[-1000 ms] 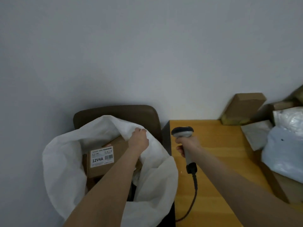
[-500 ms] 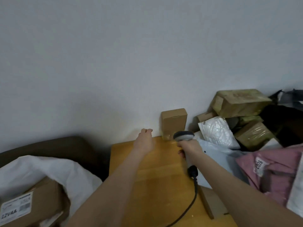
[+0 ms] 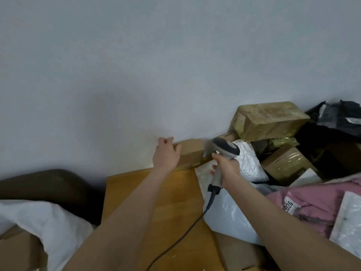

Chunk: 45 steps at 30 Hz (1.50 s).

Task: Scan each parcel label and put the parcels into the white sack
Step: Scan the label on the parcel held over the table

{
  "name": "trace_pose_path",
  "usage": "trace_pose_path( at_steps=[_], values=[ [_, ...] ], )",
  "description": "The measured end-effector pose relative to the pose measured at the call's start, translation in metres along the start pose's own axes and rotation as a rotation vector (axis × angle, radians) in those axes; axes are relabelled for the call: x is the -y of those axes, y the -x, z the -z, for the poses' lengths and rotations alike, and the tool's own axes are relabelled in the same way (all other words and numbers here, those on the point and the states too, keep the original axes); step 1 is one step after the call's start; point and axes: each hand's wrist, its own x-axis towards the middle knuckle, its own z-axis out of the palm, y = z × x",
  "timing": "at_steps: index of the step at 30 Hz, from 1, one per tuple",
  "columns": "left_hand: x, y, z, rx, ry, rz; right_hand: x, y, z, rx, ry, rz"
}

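White at the lower left: showing the white sack (image 3: pixel 48 218), mouth sagging open just off the left edge of the wooden table (image 3: pixel 156 202), holding a cardboard parcel (image 3: pixel 19 249) inside.

Moving right: reaching the left hand (image 3: pixel 166 155) to the table's far edge, curling fingers over the top and pressing the thumb on the near face of a small brown box (image 3: pixel 192 153) standing against the wall. Judging that box as lying directly ahead of this hand, long axis running left to right along the wall, showing no label on its near face.

Just beside it: clasping the scanner (image 3: pixel 225 149) in the right hand (image 3: pixel 227 169), head aiming towards the box.

Further right: crowding the table's right side with a heap of parcels (image 3: pixel 283 163), awaiting scanning.
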Motion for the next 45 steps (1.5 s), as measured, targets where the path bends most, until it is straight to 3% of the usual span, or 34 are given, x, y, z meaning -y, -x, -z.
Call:
trace_pose_path(
  at_steps=[6, 11, 18, 31, 37, 45],
  values=[
    [0.023, 0.030, -0.033, 0.270, 0.561, 0.604, -0.014, -0.007, 0.011, 0.074, 0.039, -0.101],
    [0.046, 0.066, -0.074, 0.510, 0.689, 0.750, -0.043, -0.009, 0.017, 0.111, 0.135, -0.132],
    [0.065, 0.078, -0.088, 0.483, 0.837, 0.788, -0.062, -0.003, 0.018, 0.164, 0.173, -0.105],
    [0.125, 0.119, 0.021, 0.527, 1.009, 0.787, -0.082, 0.082, -0.029, 0.196, 0.222, 0.043],
    [0.163, 0.144, 0.073, 0.344, 1.120, 0.616, -0.107, 0.154, -0.060, 0.170, 0.226, 0.123],
    [0.217, 0.167, 0.114, 0.171, 1.146, 0.511, -0.165, 0.265, -0.084, 0.213, 0.256, 0.134]
  ],
)
